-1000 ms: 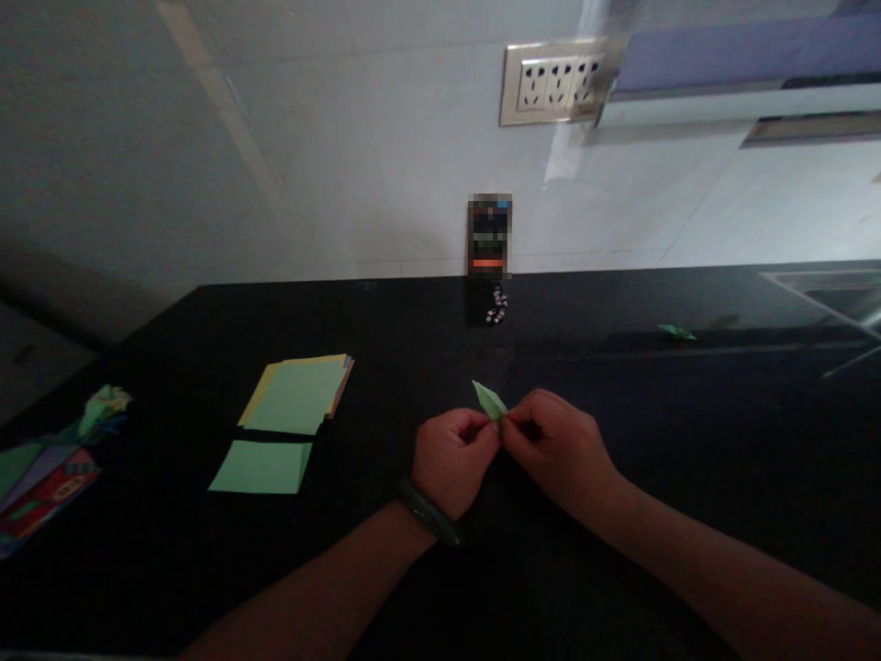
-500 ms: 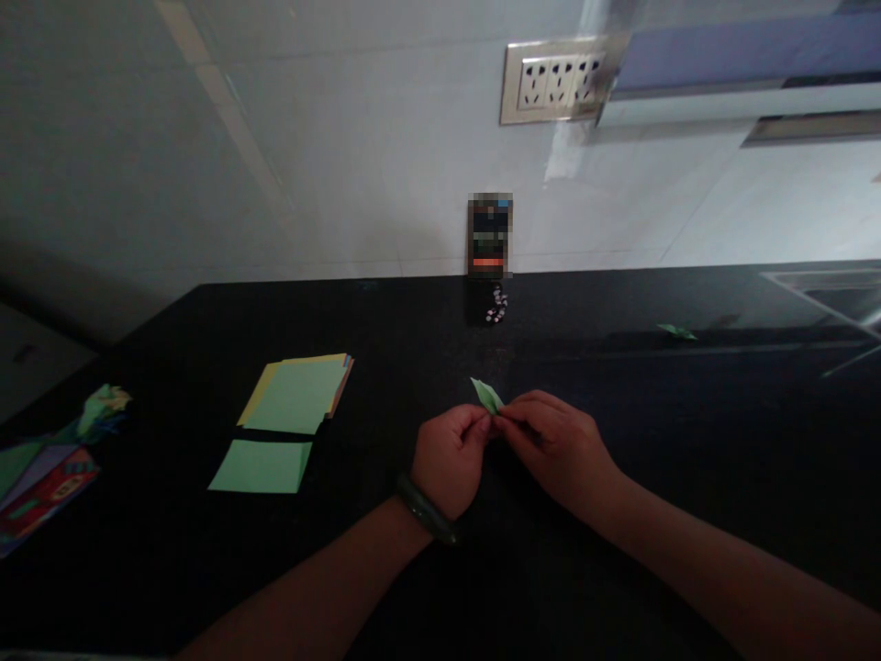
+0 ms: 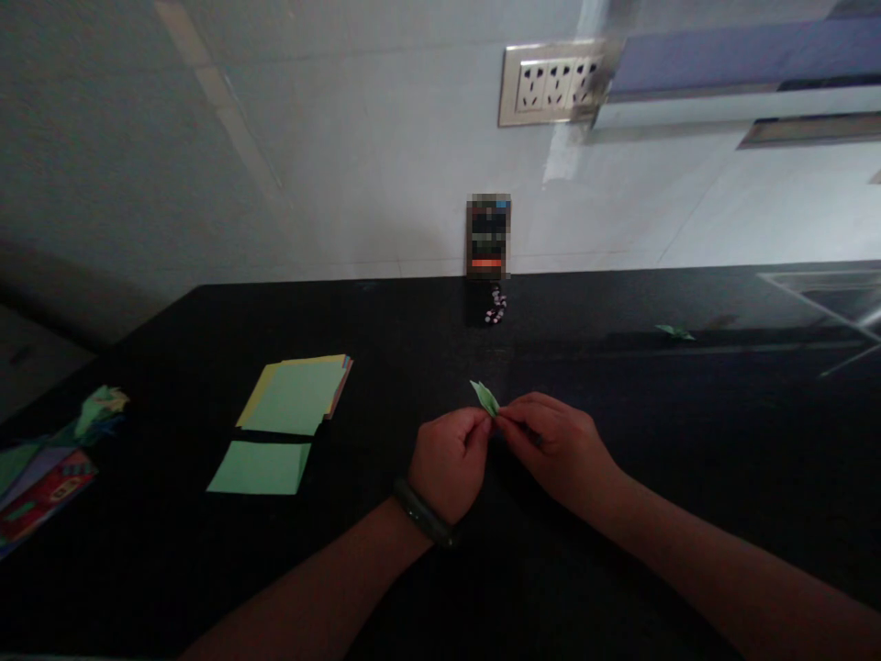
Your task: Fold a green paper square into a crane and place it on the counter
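Both hands meet over the dark counter, pinching a small folded piece of green paper between them. My left hand, with a dark bangle on its wrist, is closed on the paper's lower end. From the other side, the thumb and fingertips of my right hand are closed on the same end. The paper's pointed upper part sticks up past the fingertips; its lower part is hidden by them. To the left lie a stack of coloured paper, green on top, and a separate green sheet.
A phone, its screen blurred, leans on the wall with a beaded strap before it. A small green folded paper lies at the back right. Crumpled paper and a red packet are at far left.
The folded green paper's upper part has shifted slightly and its tips look a little more separated. Both hands keep their pinch in nearly the same place.
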